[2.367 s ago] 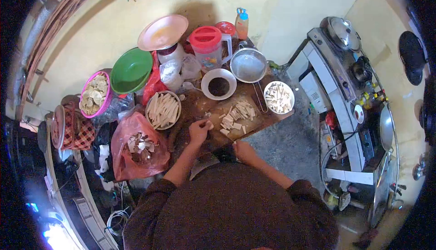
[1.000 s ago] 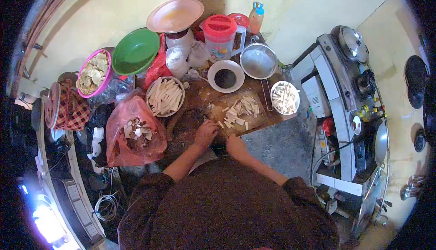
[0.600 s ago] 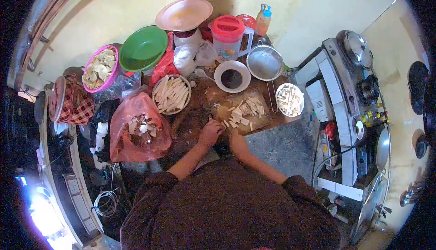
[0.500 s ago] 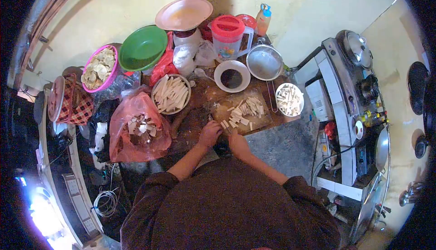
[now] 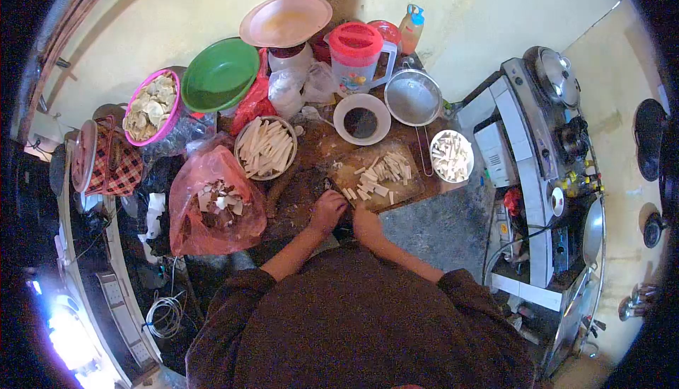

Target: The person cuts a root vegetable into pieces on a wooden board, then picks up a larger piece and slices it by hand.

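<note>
At the near left corner of the cutting board (image 5: 397, 194), my left hand (image 5: 328, 211) is closed, its fingertips beside the short white cut pieces. Close to its right, my right hand (image 5: 367, 225) is closed at the board's near edge. Whatever either hand grips is too small or hidden to make out. Pale cut pieces (image 5: 384, 170) lie spread over the board, some in a loose pile and some near my fingers. Longer white sticks (image 5: 265, 147) fill a bowl to the left. Shorter pieces (image 5: 453, 154) fill a white bowl on the right.
Beyond the board stand a bowl of dark liquid (image 5: 361, 122), a sieve (image 5: 414, 97) and a red-lidded jug (image 5: 356, 56). A red plastic bag (image 5: 185, 212) with peelings lies left, below a green basin (image 5: 221, 74) and a pink basket of chips (image 5: 152, 109). A stove (image 5: 544, 113) is at right.
The view has shifted slightly. My right hand has moved a little to the left, and my left hand stays at the board's corner. The cut pieces look the same.
</note>
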`<control>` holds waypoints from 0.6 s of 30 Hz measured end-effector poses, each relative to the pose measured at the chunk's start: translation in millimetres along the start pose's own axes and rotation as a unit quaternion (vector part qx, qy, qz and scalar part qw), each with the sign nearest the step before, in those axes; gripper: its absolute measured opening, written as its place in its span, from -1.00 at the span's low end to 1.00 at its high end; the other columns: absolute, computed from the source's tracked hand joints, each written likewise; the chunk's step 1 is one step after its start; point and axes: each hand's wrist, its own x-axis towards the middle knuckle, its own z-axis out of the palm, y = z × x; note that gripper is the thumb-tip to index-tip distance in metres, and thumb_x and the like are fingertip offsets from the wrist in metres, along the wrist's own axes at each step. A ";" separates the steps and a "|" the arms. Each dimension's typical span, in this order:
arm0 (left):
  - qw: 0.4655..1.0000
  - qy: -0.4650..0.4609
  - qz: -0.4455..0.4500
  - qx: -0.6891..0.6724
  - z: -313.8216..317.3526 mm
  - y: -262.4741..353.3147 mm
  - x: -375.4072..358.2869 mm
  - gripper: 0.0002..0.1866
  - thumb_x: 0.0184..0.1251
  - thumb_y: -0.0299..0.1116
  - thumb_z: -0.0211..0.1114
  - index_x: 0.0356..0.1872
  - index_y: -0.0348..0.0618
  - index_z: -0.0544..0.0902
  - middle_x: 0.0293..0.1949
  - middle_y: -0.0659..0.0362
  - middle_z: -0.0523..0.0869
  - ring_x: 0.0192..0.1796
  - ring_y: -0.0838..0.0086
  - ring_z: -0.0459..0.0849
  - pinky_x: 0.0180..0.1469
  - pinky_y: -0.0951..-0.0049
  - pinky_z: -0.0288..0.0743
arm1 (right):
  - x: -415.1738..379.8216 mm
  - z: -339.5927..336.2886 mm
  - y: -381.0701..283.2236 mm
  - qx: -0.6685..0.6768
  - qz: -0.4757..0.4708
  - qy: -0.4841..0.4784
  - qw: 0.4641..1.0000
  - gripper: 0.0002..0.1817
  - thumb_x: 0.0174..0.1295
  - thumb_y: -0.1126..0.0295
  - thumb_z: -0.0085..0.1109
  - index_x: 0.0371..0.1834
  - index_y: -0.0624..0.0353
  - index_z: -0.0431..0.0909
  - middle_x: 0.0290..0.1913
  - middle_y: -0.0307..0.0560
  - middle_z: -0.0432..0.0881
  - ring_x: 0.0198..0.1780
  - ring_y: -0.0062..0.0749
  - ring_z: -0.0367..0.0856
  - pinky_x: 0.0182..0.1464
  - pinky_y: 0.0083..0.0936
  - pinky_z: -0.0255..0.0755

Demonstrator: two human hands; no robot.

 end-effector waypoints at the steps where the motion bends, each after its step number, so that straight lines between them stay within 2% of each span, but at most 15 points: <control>1: 1.000 0.001 0.002 0.000 0.1 0.7 0.2 -0.90 -0.11 -0.47 0.26 -0.51 -0.27 0.59 -0.38 0.10 0.63 -0.19 0.26 0.54 -0.07 0.35 0.41 | -6.2 -11.5 -4.4 0.005 0.012 -0.001 1.000 -0.71 0.19 0.32 -0.14 -0.12 0.28 0.19 -0.49 0.26 0.55 -0.42 0.17 0.55 -0.41 0.00 0.39; 6: 0.999 -0.016 0.033 0.029 4.0 0.2 8.6 -0.87 -0.02 -0.43 0.22 -0.43 -0.25 0.59 -0.31 0.09 0.63 -0.17 0.24 0.55 -0.06 0.33 0.43 | -7.9 -21.2 18.8 -0.011 0.022 0.035 0.999 -0.73 0.20 0.30 -0.14 -0.17 0.27 0.22 -0.51 0.29 0.53 -0.41 0.19 0.53 -0.41 0.02 0.37; 9: 0.997 -0.045 0.040 0.050 8.5 5.6 22.2 -0.84 -0.02 -0.42 0.20 -0.38 -0.24 0.58 -0.30 0.09 0.62 -0.14 0.24 0.55 -0.03 0.34 0.41 | -5.7 -27.6 33.1 0.032 -0.014 0.086 0.996 -0.76 0.18 0.32 -0.11 -0.21 0.27 0.25 -0.52 0.29 0.52 -0.45 0.22 0.51 -0.44 0.00 0.34; 11: 0.998 -0.036 0.033 0.038 13.6 13.3 35.6 -0.82 -0.05 -0.41 0.22 -0.37 -0.22 0.57 -0.30 0.10 0.61 -0.12 0.23 0.53 -0.01 0.31 0.39 | -7.9 -31.2 40.8 0.102 -0.040 0.223 0.969 -0.78 0.15 0.33 -0.03 -0.32 0.30 0.31 -0.53 0.27 0.51 -0.45 0.22 0.48 -0.44 -0.05 0.32; 13: 0.999 -0.026 0.027 0.026 12.4 29.7 54.4 -0.80 -0.08 -0.40 0.23 -0.37 -0.21 0.57 -0.30 0.11 0.60 -0.09 0.21 0.51 0.02 0.29 0.37 | -16.4 -47.8 47.1 0.144 -0.013 0.241 0.960 -0.78 0.14 0.33 0.00 -0.36 0.30 0.32 -0.53 0.26 0.50 -0.44 0.21 0.48 -0.44 -0.07 0.30; 14: 0.995 -0.043 0.063 0.060 9.8 41.1 63.8 -0.79 -0.09 -0.37 0.23 -0.36 -0.18 0.56 -0.28 0.13 0.59 -0.07 0.21 0.49 0.04 0.21 0.33 | -20.6 -56.6 51.4 0.186 0.009 0.252 0.949 -0.78 0.13 0.33 0.02 -0.41 0.30 0.34 -0.53 0.24 0.49 -0.43 0.20 0.47 -0.43 -0.09 0.29; 18: 0.967 -0.069 0.169 0.178 35.8 56.0 77.2 -0.75 -0.09 -0.30 0.19 -0.31 -0.09 0.56 -0.21 0.21 0.55 -0.03 0.25 0.45 0.06 -0.01 0.24 | -32.0 -67.9 77.6 0.183 0.044 0.274 0.943 -0.74 0.11 0.28 0.05 -0.43 0.30 0.36 -0.54 0.23 0.47 -0.44 0.12 0.48 -0.42 -0.16 0.29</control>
